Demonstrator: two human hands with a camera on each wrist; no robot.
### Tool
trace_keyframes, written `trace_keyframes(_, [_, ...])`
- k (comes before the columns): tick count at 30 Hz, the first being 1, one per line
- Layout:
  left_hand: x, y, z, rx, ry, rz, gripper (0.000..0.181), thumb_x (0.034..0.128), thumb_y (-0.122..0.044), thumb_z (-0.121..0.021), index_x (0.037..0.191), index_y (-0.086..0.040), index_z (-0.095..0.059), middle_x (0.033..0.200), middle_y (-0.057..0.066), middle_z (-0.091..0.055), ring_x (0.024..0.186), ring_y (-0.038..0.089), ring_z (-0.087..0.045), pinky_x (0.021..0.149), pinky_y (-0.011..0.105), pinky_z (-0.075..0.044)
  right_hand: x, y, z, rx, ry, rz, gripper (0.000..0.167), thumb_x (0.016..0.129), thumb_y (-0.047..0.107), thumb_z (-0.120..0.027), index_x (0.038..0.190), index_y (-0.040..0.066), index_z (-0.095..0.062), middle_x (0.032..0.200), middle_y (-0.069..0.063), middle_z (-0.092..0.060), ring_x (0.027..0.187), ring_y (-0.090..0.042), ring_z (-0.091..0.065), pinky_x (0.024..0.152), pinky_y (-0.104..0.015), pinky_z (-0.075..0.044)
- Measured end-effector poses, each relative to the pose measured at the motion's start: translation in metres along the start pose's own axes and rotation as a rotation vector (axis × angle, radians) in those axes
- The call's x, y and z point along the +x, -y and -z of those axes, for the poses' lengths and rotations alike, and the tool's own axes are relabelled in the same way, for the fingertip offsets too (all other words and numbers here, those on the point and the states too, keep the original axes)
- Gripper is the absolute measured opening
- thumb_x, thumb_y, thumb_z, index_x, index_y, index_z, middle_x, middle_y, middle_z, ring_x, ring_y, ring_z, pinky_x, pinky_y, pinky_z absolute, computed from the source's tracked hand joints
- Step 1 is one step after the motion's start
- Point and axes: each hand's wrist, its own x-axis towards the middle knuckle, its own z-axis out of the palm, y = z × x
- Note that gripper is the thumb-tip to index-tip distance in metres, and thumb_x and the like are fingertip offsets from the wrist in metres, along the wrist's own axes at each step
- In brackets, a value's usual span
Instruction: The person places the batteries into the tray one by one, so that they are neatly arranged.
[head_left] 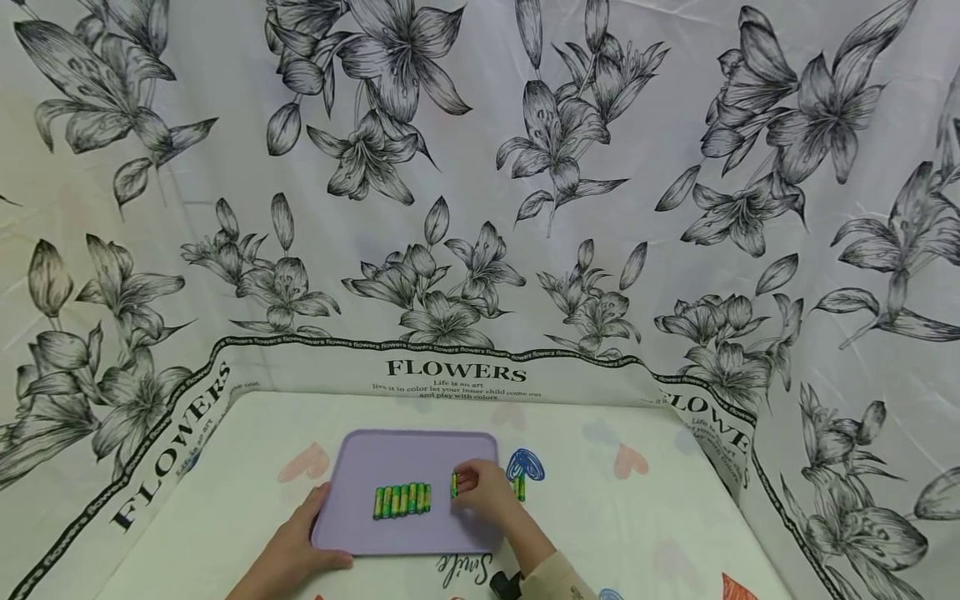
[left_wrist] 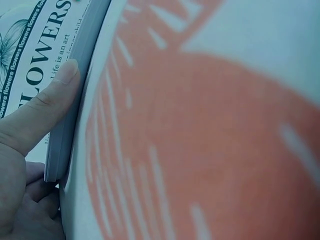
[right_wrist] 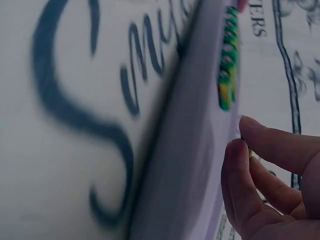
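Note:
A purple tray [head_left: 405, 537] lies on the table, with a row of several green-and-yellow batteries [head_left: 402, 500] side by side on it. My left hand [head_left: 296, 542] grips the tray's near left corner. In the left wrist view its thumb [left_wrist: 65, 80] presses on the tray's side wall, and the other fingers curl around the corner. Over the tray's right part, my right hand [head_left: 483, 492] pinches one battery [head_left: 454, 486], held upright, apart from the row. The right wrist view shows thumb and fingers [right_wrist: 237, 155] around it, mostly hiding it.
Right of the tray, green batteries [head_left: 520, 487] lie on the printed tablecloth [head_left: 600, 517], partly beside my right wrist. A flowered curtain [head_left: 442, 367] hangs behind the table and along both sides.

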Motion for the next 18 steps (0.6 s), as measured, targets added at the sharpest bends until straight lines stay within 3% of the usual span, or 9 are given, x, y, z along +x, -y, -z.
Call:
trace_keyframes(4, [-0.001, -0.001, 0.001, -0.005, 0.012, 0.002, 0.135, 0.0601, -0.043, -0.094, 0.16, -0.001, -0.014, 0.162, 0.035, -0.014, 0.147, 0.056, -0.017, 0.117, 0.068, -0.019, 0.008, 0.004, -0.022, -0.043, 0.029, 0.022, 0.042, 0.07, -0.004, -0.087, 0.109, 0.0, -0.071, 0.087, 0.0, -0.068, 0.074, -0.006, -0.061, 0.067, -0.022, -0.055])
trace_keyframes(8, [-0.002, -0.002, 0.0, -0.02, 0.017, -0.004, 0.134, 0.0612, -0.041, -0.094, 0.16, -0.001, -0.013, 0.162, 0.035, -0.012, 0.148, 0.055, -0.015, 0.118, 0.067, -0.017, 0.011, 0.009, -0.032, -0.08, 0.03, 0.046, 0.044, 0.067, -0.005, -0.088, 0.108, -0.002, -0.071, 0.085, 0.0, -0.067, 0.071, -0.004, -0.06, 0.066, -0.022, -0.054])
trace_keyframes(13, [-0.002, -0.001, 0.0, -0.012, 0.008, -0.011, 0.134, 0.0609, -0.042, -0.094, 0.16, -0.001, -0.015, 0.162, 0.035, -0.013, 0.148, 0.055, -0.017, 0.117, 0.067, -0.019, 0.008, 0.012, -0.032, -0.096, 0.032, 0.045, 0.049, 0.065, -0.005, -0.09, 0.11, -0.002, -0.07, 0.085, 0.0, -0.066, 0.071, -0.004, -0.058, 0.066, -0.023, -0.053])
trace_keyframes(18, [-0.002, 0.001, 0.001, -0.001, 0.004, -0.018, 0.133, 0.0615, -0.043, -0.094, 0.16, -0.001, -0.015, 0.162, 0.035, -0.014, 0.148, 0.054, -0.018, 0.117, 0.067, -0.019, 0.0, 0.014, -0.018, -0.106, 0.0, 0.014, 0.05, 0.069, -0.002, -0.088, 0.116, 0.0, -0.07, 0.09, -0.002, -0.068, 0.076, -0.007, -0.061, 0.069, -0.026, -0.055])
